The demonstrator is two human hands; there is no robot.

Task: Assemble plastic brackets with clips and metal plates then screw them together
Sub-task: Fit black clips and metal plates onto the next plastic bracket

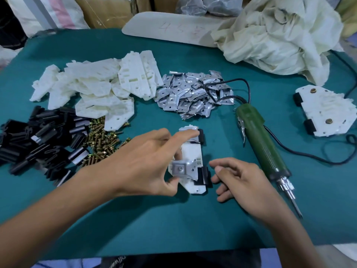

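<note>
The bracket [191, 151] points away from the person, clips [204, 175] rightward. Left fingers [185, 135] spread over it; right fingers [222, 163] curl loosely beside, empty.

A plain teal is shown by the table cover [173, 219]. The heaped brackets [92, 88] are coloured creamy white, the clips [38, 140] black, the plates [193, 93] shiny silver and the screws [102, 140] brass-yellow. The screwdriver [258, 136] is cased in dark green, with a black cable [309, 153]. The crumpled cloth [280, 35] is tinted pale cream; faint red writing is carried by the off-white board [173, 33].
</note>
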